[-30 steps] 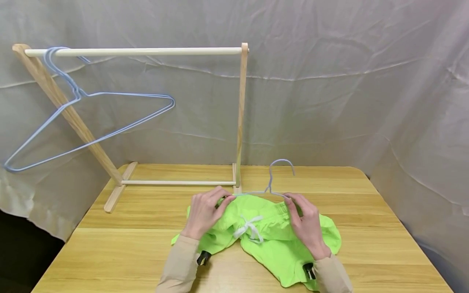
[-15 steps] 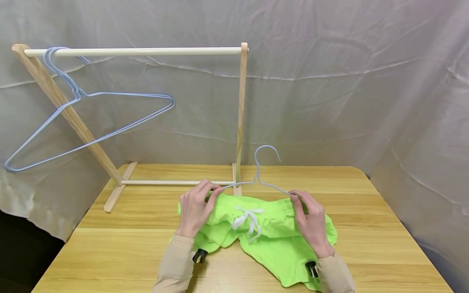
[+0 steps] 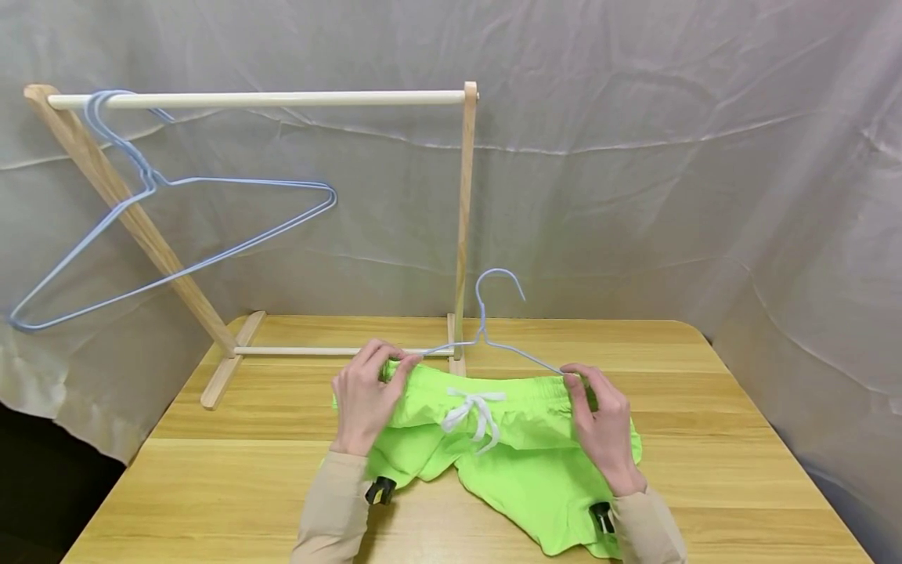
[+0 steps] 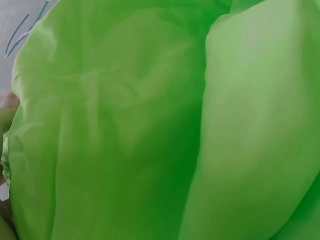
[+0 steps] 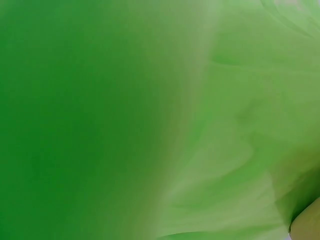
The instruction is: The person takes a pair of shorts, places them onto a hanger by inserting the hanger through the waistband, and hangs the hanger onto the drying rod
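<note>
Bright green shorts [image 3: 521,470] with a white drawstring bow [image 3: 474,409] hang between both hands above the wooden table. Out of the waistband rises a light blue wire hanger [image 3: 482,321], its hook upright and its lower part hidden inside the shorts. The left hand [image 3: 368,399] pinches the waistband and the hanger's left arm between thumb and fingers. On the opposite side, the right hand [image 3: 602,419] pinches the waistband together with the hanger's right arm. Green cloth [image 4: 110,120] fills most of the left wrist view; in the right wrist view, cloth [image 5: 100,125] covers nearly everything too.
A wooden clothes rack [image 3: 461,227] with a white top rail [image 3: 282,99] stands at the table's back left. Blue wire hangers [image 3: 247,249] hang at the rail's left end. Grey fabric [image 3: 634,157] surrounds the wooden table [image 3: 705,454].
The hanger has risen and shifted left, its hook more upright. The left hand has moved left and up, the right hand slightly right, stretching the waistband wider and flatter.
</note>
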A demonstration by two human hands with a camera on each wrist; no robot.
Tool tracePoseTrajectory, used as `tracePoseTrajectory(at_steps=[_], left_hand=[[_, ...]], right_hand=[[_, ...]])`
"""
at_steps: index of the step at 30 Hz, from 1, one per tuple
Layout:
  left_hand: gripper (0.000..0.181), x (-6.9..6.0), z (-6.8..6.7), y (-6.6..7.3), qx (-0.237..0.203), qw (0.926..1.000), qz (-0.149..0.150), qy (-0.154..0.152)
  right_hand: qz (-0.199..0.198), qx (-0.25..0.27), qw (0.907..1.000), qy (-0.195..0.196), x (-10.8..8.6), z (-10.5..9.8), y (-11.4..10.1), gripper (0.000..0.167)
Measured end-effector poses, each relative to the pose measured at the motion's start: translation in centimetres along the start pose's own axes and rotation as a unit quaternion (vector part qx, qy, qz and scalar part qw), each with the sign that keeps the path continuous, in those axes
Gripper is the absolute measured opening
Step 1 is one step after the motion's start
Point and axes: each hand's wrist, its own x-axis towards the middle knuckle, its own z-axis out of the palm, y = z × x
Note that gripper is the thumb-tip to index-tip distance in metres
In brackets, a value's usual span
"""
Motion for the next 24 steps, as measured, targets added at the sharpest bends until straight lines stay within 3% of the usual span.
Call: tracePoseTrajectory(at_steps=[7,16,19,24], left_hand=[[0.053,0.10,-0.27,0.13,0.006,0.9989,-0.043,0.016],[0.071,0.25,-0.32,0.37,0.036,0.9977,-0.052,0.024],[0.071,0.29,-0.42,0.43,0.037,0.9981,-0.050,0.002],[0.055,0.17,-0.64,0.55,0.037,0.9937,-0.076,-0.074]], right_hand=[[0.007,-0.002,1.0000,-0.006,0.00,-0.06,-0.19,0.025],[0.005,-0.001,1.0000,-0.004,0.07,-0.05,-0.25,0.025],[0.006,0.000,1.0000,-0.001,0.07,-0.02,-0.31,0.025],[0.000,-0.007,1.0000,0.000,0.20,0.09,-0.56,0.023]])
